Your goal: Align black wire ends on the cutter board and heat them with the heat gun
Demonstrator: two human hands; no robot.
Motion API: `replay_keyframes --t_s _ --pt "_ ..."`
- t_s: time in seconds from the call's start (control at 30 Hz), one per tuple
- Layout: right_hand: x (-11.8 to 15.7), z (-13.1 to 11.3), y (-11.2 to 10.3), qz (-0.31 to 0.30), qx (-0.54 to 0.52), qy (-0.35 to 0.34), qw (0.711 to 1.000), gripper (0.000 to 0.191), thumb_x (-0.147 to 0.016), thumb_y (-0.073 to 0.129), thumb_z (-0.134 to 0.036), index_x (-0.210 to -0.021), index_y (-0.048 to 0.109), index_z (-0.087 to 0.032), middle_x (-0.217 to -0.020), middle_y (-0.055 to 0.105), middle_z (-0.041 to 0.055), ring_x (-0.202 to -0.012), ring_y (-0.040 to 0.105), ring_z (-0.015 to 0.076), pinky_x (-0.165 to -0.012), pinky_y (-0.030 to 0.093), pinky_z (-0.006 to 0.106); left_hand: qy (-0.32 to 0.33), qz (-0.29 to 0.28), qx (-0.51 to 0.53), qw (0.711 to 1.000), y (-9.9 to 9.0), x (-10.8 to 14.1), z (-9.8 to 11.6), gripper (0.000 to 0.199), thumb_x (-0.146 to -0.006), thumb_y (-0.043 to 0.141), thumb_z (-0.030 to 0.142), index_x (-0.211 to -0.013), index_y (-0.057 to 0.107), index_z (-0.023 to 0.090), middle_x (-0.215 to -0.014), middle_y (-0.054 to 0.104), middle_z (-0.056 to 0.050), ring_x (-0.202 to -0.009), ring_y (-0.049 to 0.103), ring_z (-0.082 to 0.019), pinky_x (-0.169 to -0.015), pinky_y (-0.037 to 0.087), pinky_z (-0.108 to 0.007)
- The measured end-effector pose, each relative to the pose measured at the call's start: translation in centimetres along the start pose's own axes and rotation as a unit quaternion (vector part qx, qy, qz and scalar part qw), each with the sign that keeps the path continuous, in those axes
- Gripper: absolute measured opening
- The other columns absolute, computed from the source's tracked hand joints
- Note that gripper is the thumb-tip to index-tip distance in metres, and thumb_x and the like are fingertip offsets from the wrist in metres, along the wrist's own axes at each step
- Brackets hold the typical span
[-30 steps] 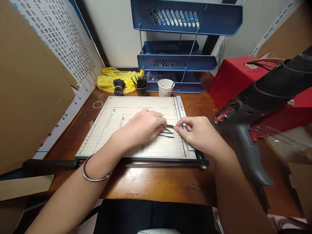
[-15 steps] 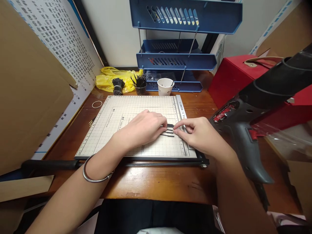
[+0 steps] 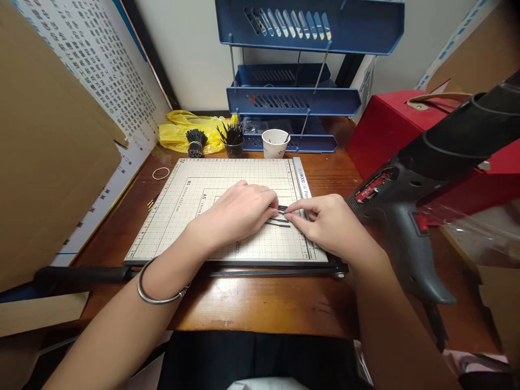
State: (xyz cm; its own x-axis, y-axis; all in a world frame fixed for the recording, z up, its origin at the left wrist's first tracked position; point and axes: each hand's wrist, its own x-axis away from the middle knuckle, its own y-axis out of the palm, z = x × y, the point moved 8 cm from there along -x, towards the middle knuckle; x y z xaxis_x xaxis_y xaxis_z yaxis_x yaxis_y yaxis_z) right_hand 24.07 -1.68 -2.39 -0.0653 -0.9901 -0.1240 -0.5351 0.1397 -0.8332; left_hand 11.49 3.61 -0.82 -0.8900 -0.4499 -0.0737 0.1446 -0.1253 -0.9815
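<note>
Several thin black wires point(image 3: 284, 225) lie on the cream gridded board of a paper cutter point(image 3: 187, 216), near its right side. My left hand point(image 3: 246, 210) rests over their left ends, thumb and index finger closed on the wires. From the right, my right hand point(image 3: 331, 222) pinches the end of one wire between thumb and fingertip. Both sets of fingertips are close together above the board. The left ends of the wires are hidden under my left hand.
A heat gun point(image 3: 410, 216) stands at the right before a red box point(image 3: 390, 124). Behind the board are a banded wire bundle point(image 3: 196, 143), a small cup of black wires point(image 3: 234, 149), a white paper cup point(image 3: 275, 145) and blue trays point(image 3: 292, 102). The cutter's black handle point(image 3: 85, 274) lies in front.
My right fingertips have moved slightly left, closer to my left hand, along with the wire end. The wires beneath have shifted a little; my left hand stays nearly still.
</note>
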Motion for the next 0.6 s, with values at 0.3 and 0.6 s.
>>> replay_keyframes --t_s 0.3,0.6 --pt "0.0 0.1 -0.2 0.006 -0.001 0.010 1.000 0.017 -0.086 0.066 -0.032 -0.085 0.083 -0.026 -0.049 0.040 -0.0041 -0.050 0.031 0.0089 -0.056 0.024 0.027 0.000 0.002 0.009 1.000 0.1 -0.1 -0.1 0.014 -0.104 0.056 0.025 -0.096 0.066 0.018 -0.097 0.073 -0.004 -0.089 0.067 -0.022 -0.083 0.041 -0.037" --pt "0.3 0.3 -0.7 -0.002 -0.005 0.021 1.000 0.019 -0.086 0.066 -0.033 -0.089 0.083 -0.025 -0.049 0.038 -0.0044 -0.051 0.029 0.0095 -0.057 0.023 0.027 0.012 0.034 0.002 0.999 -1.0 0.7 0.4 0.032 -0.100 0.059 0.041 -0.117 0.061 0.014 -0.115 0.060 -0.012 -0.100 0.060 -0.027 -0.082 0.045 -0.038"
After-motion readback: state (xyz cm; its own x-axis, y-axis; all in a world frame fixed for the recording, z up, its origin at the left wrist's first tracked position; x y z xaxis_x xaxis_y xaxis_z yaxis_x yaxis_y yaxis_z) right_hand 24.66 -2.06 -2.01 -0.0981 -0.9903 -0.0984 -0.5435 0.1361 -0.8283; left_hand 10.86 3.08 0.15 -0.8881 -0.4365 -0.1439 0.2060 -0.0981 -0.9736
